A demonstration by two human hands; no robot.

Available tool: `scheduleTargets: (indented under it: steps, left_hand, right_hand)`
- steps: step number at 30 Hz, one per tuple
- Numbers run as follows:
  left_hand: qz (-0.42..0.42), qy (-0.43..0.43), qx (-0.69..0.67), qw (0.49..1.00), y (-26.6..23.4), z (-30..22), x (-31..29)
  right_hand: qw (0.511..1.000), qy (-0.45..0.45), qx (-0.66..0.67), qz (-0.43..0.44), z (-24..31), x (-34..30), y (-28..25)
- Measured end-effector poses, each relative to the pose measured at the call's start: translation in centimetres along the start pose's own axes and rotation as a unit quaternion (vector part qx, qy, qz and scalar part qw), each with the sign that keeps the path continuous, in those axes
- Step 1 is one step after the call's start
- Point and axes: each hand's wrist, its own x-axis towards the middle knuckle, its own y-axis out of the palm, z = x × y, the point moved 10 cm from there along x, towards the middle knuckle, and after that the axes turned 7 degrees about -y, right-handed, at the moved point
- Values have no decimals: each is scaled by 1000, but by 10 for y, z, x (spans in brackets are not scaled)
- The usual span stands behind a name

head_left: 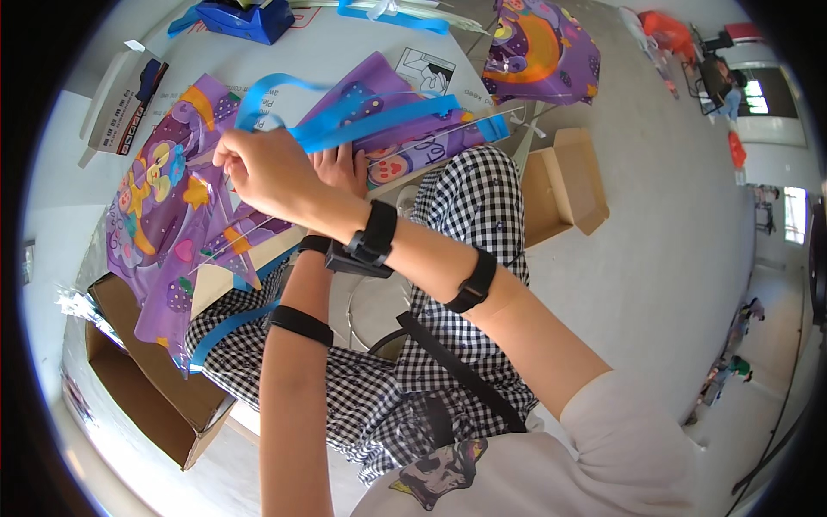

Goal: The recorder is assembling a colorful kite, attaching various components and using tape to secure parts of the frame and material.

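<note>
My right hand (271, 172) crosses over my left arm, its fingers curled together. A blue ribbon (258, 99) loops up beside its knuckles and passes behind it; the grip on the ribbon is partly hidden. Below and behind, my left hand (342, 170) lies with fingers stretched flat on a purple cartoon-printed sheet (409, 159) on the table. Another part of the blue ribbon (388, 116) runs rightward over this sheet. More purple printed sheet (159, 202) spreads to the left and hangs over the table edge, with thin pale rods along it.
A blue box (245, 21) stands at the table's far side. Another purple printed piece (547, 52) hangs at the far right edge. Open cardboard boxes stand on the right (564, 185) and lower left (142, 396). A long narrow carton (125, 108) lies at the left.
</note>
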Motion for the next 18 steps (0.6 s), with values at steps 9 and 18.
scheduleTargets:
  steps: [9, 18]
  left_hand:
    - [-11, 56, -23, 998, -4, -4, 4]
    - [-5, 45, -98, 994, -8, 0, 1]
  right_hand:
    - [994, 0, 58, 90, 19, -22, 70]
    - [968, 47, 197, 148, 32, -2, 70]
